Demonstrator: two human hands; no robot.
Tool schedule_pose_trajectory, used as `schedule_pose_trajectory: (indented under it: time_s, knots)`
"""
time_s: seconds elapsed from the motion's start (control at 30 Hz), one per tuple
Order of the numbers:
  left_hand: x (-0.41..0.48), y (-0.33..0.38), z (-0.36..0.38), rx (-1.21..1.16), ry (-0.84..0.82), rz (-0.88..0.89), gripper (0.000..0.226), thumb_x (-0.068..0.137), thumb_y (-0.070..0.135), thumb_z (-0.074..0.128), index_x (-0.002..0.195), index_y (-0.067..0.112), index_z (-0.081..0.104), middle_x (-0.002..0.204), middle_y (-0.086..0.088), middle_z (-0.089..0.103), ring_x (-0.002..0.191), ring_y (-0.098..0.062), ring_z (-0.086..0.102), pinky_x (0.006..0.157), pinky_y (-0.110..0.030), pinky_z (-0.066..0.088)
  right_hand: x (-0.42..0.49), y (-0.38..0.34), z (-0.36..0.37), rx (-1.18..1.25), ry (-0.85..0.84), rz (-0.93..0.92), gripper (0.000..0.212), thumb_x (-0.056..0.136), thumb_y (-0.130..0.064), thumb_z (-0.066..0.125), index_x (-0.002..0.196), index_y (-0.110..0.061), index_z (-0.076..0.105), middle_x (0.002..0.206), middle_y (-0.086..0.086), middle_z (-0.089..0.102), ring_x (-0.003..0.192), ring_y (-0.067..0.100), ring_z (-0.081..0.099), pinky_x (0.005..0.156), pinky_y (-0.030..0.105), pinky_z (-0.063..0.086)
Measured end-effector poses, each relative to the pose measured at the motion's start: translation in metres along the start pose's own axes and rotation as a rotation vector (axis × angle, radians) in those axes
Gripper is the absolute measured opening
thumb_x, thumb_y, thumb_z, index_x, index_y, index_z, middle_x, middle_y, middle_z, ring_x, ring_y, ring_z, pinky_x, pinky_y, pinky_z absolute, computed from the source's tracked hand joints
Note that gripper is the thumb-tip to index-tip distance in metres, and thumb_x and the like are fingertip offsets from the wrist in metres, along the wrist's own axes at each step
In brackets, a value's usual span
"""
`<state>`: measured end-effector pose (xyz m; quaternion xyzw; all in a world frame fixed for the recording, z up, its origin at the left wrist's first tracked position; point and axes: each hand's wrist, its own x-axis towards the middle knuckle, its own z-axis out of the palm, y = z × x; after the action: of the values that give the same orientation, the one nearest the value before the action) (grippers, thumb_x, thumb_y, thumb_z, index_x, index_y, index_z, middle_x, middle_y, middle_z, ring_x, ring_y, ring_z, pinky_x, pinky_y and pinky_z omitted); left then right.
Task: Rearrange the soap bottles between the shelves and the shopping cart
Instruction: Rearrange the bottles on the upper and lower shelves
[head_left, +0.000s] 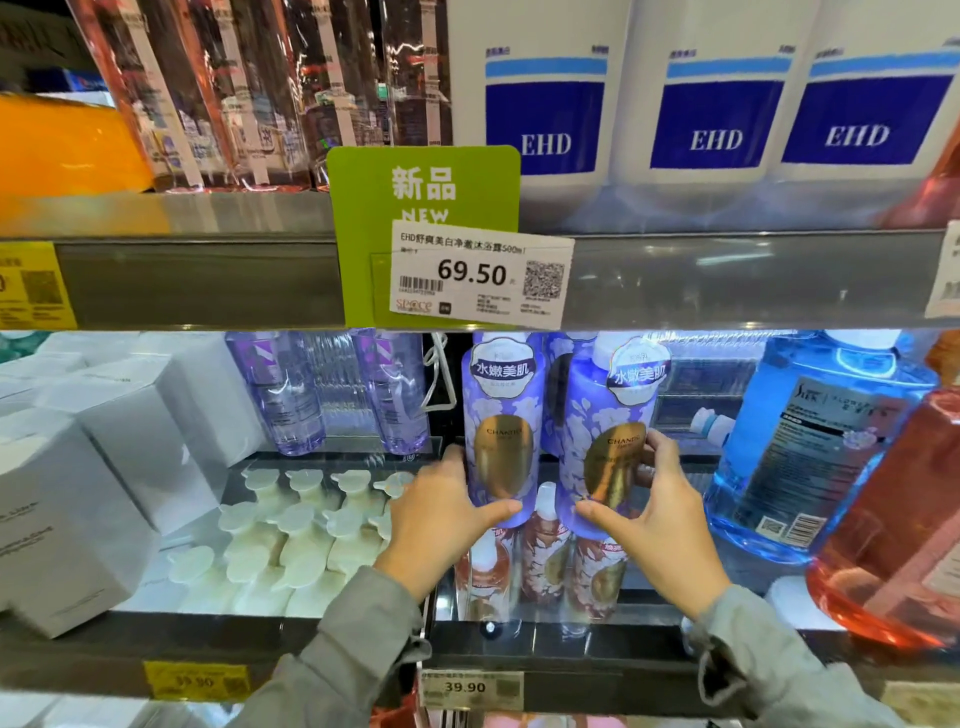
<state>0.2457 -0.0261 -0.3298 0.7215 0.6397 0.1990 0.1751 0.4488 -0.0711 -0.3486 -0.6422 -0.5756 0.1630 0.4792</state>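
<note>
Left grip (447, 512): closed round the left purple bottle (500, 415), thumb across the lower front, fingers wrapped behind its left side. Right grip (662, 519): closed round the right purple bottle (605, 410), thumb at the lower edge of the gold oval label (615, 465), fingers on the bottle's right flank. Grey sleeves (337, 649) on both arms. Both purple bottles upright, side by side with a narrow gap, white flower print, held in the lower shelf bay above a row of orange-flowered bottles (543, 540); whether their bases rest on anything cannot be told. Upper shelf, left to right: orange pack (62, 145), blurred; clear pink bottles (234, 93) with white tubes inside; three white bottles (717, 104) with blue labels reading EHD. Upper shelf rail, left to right: far-left yellow tag (36, 291), print unreadable; green sign (423, 187) marked NEW; white price label (478, 273) reading 69.50, overlapping the sign's lower part. Lower shelf, left to right: white boxes (104, 441), stacked; cream pump bottles (291, 525) in rows, just left of the left grip; two clear lilac bottles (283, 395) behind them; large blue bottle (810, 457) to the right of the right grip; large red-pink bottle (893, 519) at far right, touching the blue one. Lower shelf rail: lower yellow tag (197, 680) and white tag (467, 688), both reading 39.90.
</note>
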Motion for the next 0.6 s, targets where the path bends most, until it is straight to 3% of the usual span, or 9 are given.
schedule_pose_trajectory:
  time_s: [0.23, 0.43, 0.6]
  knots:
    - [0.012, 0.007, 0.003, 0.053, 0.001, -0.037, 0.063, 0.069, 0.059, 0.072, 0.113, 0.019, 0.049, 0.116, -0.004, 0.058, 0.111, -0.025, 0.054, 0.079, -0.031, 0.041, 0.009, 0.002, 0.005, -0.016, -0.008, -0.009, 0.078, 0.064, -0.019, 0.086, 0.126, -0.019, 0.039, 0.110, -0.007, 0.055, 0.102, 0.020, 0.057, 0.088, 0.037, 0.046]
    - [0.021, 0.009, 0.005, 0.069, 0.002, -0.056, 0.060, 0.065, 0.060, 0.074, 0.104, 0.020, 0.053, 0.103, 0.000, 0.065, 0.100, -0.023, 0.063, 0.080, -0.033, 0.049, 0.018, 0.006, 0.010, -0.026, -0.020, -0.008, 0.078, 0.065, -0.021, 0.085, 0.127, -0.021, 0.038, 0.118, -0.002, 0.057, 0.106, 0.023, 0.057, 0.092, 0.043, 0.045]
    - [0.028, 0.014, 0.005, 0.088, 0.003, -0.095, 0.062, 0.065, 0.059, 0.075, 0.107, 0.018, 0.053, 0.110, -0.003, 0.064, 0.106, -0.026, 0.060, 0.086, -0.038, 0.050, 0.023, 0.008, 0.011, -0.014, -0.056, 0.001, 0.078, 0.067, -0.022, 0.084, 0.129, -0.021, 0.036, 0.119, -0.001, 0.057, 0.110, 0.020, 0.054, 0.095, 0.038, 0.043]
